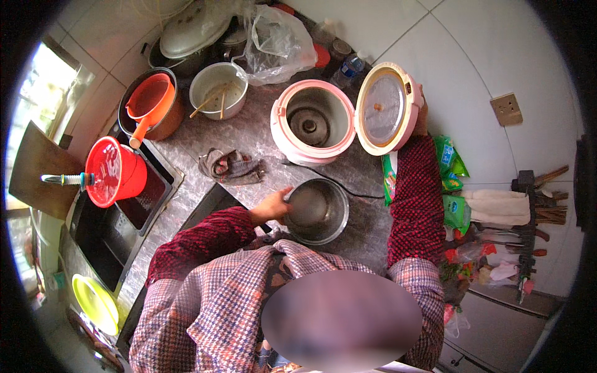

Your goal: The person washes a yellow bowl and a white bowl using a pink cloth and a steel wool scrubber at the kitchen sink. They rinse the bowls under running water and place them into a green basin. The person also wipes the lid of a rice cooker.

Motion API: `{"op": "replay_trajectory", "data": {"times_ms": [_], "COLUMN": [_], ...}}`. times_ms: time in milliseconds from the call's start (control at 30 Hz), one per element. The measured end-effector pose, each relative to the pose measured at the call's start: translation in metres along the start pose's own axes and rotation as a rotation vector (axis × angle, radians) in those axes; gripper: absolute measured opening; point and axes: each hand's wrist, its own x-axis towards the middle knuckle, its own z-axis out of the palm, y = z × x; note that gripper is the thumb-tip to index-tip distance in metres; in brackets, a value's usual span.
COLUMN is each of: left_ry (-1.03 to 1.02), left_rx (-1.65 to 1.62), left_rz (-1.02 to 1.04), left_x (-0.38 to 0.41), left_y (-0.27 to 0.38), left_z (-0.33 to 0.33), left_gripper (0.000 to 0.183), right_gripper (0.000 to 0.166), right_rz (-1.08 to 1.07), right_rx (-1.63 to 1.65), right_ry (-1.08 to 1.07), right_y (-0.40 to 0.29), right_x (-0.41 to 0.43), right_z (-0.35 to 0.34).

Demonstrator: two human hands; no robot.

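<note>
My left hand (273, 206) holds the rim of a round metal inner pot (322, 212) at its left side. Some whitish cloudiness shows in the bottom of the pot, but I cannot tell what it is. Behind the pot stands a pink and white rice cooker (305, 149), its cavity bare down to the heating plate. Its hinged lid (380, 109) is swung up to the right. My right hand (423, 114) is at the lid's outer side, mostly hidden behind it, so its grip cannot be seen. A crumpled dark cloth (231, 165) lies left of the cooker.
A power cord (343, 185) crosses the counter behind the inner pot. Leftward are a sink (105, 238), a red bucket (135, 172) under the tap, and an orange dipper (151, 100). A metal pot with chopsticks (205, 84) and green packets (450, 163) flank the cooker.
</note>
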Motion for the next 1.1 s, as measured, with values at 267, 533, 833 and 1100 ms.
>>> {"op": "replay_trajectory", "data": {"times_ms": [267, 533, 833, 1100], "left_ry": [0.008, -0.014, 0.646, 0.829], "left_rx": [0.176, 0.197, 0.463, 0.876], "left_rz": [0.004, 0.015, 0.563, 0.438], "left_x": [0.034, 0.008, 0.071, 0.02], "left_y": [-0.009, 0.032, 0.159, 0.139], "left_z": [0.072, 0.025, -0.13, -0.061], "left_gripper": [0.066, 0.058, 0.068, 0.049], "right_gripper": [0.046, 0.045, 0.053, 0.05], "right_rz": [-0.015, -0.063, -0.18, -0.189], "right_rx": [0.092, 0.009, -0.105, -0.189], "right_ry": [-0.293, -0.364, -0.199, -0.072], "right_y": [0.0, -0.003, 0.007, 0.004], "right_x": [0.012, 0.01, 0.01, 0.004], "right_z": [-0.043, -0.024, -0.029, -0.035]}}
